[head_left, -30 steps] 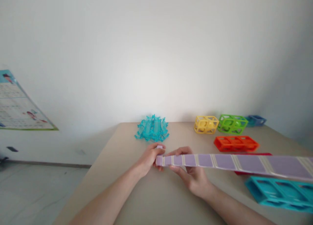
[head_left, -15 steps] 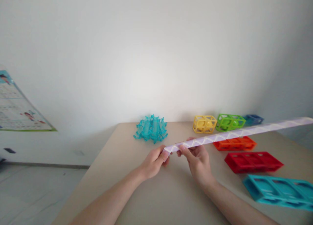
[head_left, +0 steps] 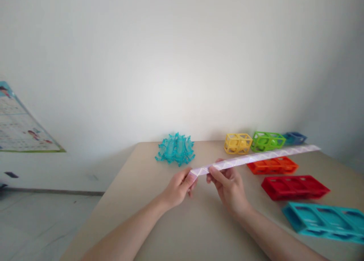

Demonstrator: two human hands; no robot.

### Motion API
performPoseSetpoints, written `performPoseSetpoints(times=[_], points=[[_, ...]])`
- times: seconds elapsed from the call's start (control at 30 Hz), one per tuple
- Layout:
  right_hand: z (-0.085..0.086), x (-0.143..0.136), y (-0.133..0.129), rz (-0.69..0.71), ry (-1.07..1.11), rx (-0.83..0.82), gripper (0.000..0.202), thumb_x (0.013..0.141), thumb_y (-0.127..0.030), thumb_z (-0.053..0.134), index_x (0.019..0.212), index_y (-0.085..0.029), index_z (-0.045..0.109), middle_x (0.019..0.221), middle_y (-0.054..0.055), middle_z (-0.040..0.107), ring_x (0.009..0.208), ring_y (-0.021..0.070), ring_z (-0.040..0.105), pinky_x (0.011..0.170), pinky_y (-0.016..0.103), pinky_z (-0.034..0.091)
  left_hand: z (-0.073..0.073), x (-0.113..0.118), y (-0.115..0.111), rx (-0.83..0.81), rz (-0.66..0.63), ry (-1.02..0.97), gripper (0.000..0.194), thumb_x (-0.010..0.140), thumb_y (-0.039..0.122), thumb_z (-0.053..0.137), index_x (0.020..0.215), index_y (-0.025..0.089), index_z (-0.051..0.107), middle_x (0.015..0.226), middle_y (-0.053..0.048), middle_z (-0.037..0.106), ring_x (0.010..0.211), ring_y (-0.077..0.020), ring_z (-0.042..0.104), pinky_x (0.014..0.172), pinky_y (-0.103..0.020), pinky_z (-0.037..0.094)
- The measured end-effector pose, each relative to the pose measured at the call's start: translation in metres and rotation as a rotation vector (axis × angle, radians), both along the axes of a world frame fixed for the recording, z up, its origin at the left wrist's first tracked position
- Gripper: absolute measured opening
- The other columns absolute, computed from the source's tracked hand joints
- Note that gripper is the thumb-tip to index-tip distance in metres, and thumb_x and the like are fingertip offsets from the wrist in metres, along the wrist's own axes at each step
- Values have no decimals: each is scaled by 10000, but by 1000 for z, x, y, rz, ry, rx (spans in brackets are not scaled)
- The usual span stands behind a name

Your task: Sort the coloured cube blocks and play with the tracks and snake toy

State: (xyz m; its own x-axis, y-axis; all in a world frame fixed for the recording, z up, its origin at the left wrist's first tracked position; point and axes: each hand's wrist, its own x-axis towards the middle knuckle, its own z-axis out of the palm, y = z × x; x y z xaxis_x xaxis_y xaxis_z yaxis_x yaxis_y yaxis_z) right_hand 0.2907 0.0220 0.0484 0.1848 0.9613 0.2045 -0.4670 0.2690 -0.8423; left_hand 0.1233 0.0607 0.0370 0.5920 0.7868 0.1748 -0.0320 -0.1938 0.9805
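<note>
Gripping lilac strip [head_left: 244, 159], L hand [head_left: 178, 187] + R hand [head_left: 229, 183]; strip partly blocks orange frame [head_left: 275, 166] behind.

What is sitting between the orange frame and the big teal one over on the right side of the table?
The red frame lies between the orange frame and the teal frame. The head view shows this.

Behind the lilac strip [head_left: 254, 158], turquoise cluster [head_left: 175, 149] and yellow frame [head_left: 238, 144] leave passage.
</note>
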Motion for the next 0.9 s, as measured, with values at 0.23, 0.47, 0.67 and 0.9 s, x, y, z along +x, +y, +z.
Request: performPoseSetpoints(times=[0.23, 0.47, 0.67, 0.9], points=[[-1, 2, 1, -145, -180, 37, 414, 724, -335, 779, 948, -214, 453, 599, -53, 578, 526, 130, 528, 522, 260, 417, 9, -8, 1, 318, 132, 243, 408, 897, 509, 458, 925, 141, 633, 698, -11, 522, 607, -123, 468, 546, -219, 354], [-2, 2, 0, -222, -306, -11, 444, 693, -396, 779, 932, -211, 454, 607, -68, 507, 483, 98, 455, 440, 226, 375, 10, -9, 5, 374, 106, 340, 436, 890, 505, 460, 812, 154, 707, 653, -36, 576, 609, -154, 521, 567, -237, 370], [-6, 1, -4, -233, -458, 28, 423, 727, -392, 755, 960, -213, 451, 670, -42, 522, 559, 121, 494, 513, 246, 415, 18, -7, 0, 534, 217, 445, 270, 861, 388, 544, 892, 200, 736, 738, -51, 650, 657, -178, 552, 599, -246, 376], [-7, 2, -5, -175, -524, 55, 356, 774, -386, 717, 967, -221, 468, 731, -26, 524, 596, 127, 507, 529, 247, 425, 10, -6, 1, 582, 279, 505, 255, 811, 398, 621, 978, 216, 684, 886, -73, 695, 801, -230, 625, 729, -294, 431]])
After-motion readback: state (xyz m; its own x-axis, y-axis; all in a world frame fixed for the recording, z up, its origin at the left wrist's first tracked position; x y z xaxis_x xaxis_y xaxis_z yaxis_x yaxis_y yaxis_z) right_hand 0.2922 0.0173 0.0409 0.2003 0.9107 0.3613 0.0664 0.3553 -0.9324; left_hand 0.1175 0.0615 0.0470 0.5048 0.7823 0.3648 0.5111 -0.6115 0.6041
